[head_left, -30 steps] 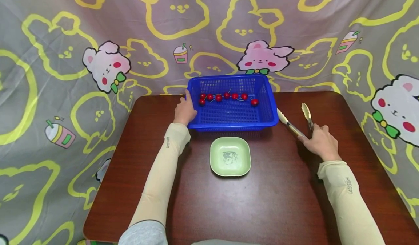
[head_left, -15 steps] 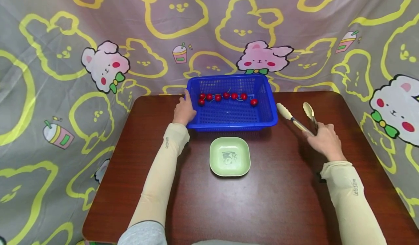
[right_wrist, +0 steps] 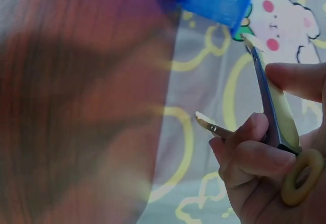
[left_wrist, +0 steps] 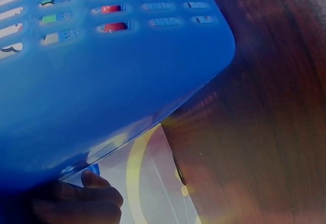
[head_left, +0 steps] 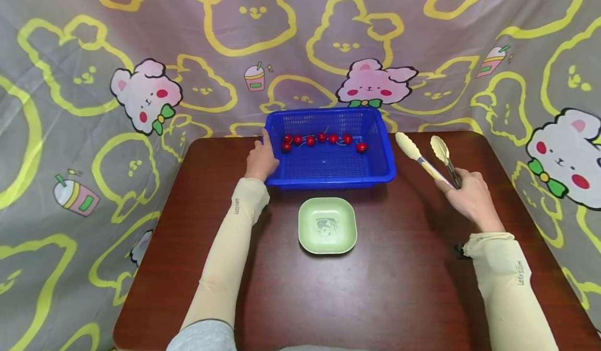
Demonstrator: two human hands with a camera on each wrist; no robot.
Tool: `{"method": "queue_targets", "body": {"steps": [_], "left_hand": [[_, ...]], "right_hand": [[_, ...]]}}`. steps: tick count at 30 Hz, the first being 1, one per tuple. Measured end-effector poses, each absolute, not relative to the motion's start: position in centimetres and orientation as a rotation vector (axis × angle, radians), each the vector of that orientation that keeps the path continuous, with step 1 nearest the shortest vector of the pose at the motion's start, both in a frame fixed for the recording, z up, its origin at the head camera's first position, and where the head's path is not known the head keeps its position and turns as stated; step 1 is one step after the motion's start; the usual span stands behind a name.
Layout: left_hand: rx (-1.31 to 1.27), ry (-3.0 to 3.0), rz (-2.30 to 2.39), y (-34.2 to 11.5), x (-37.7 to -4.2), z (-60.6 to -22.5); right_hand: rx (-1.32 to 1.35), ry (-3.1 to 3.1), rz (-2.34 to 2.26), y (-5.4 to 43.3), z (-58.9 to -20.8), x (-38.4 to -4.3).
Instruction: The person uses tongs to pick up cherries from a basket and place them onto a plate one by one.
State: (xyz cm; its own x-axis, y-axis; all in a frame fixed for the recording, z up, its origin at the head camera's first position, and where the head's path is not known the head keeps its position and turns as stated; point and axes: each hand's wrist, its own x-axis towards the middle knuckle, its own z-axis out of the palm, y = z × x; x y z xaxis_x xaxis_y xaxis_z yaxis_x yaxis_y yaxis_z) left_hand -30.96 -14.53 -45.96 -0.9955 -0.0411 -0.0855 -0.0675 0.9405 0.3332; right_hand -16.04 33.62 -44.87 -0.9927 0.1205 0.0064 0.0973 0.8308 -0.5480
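Note:
My left hand (head_left: 261, 161) holds the left rim of a blue plastic basket (head_left: 328, 179), with the index finger pointing up along the side. In the left wrist view the basket wall (left_wrist: 127, 76) covers part of the fingers (left_wrist: 97, 203). Inside the basket lie several red cherries (head_left: 310, 141) with green stems, mostly in a row toward the back. My right hand (head_left: 471, 197) grips metal tongs (head_left: 434, 172) with cream tips, raised to the right of the basket. The tongs' arms are spread with nothing between them. Their cream ring (right_wrist: 301, 178) shows in the right wrist view.
A light green square dish (head_left: 327, 239) with a panda print sits on the brown table (head_left: 366, 299), in front of the basket. A grey curtain (head_left: 300, 27) with yellow bear outlines surrounds the table at the back and sides.
My right hand has lifted the tongs and shifted slightly right; their tips are now higher. My left hand stays on the basket. The head view has turned slightly to the right.

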Motion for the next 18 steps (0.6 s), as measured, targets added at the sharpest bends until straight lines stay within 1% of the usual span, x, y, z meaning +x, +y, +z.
{"method": "queue_targets", "body": {"steps": [12,18], "left_hand": [[-0.074,3.028,0.528,-14.6,-30.8,-46.1],[-0.076,3.035,0.526,-14.7,-30.9,-46.1]], "right_hand": [[-0.147,-2.888,1.061,31.9,-42.3,-15.4],[-0.127,-2.873,1.24,31.2,-41.3,-15.2]]}}
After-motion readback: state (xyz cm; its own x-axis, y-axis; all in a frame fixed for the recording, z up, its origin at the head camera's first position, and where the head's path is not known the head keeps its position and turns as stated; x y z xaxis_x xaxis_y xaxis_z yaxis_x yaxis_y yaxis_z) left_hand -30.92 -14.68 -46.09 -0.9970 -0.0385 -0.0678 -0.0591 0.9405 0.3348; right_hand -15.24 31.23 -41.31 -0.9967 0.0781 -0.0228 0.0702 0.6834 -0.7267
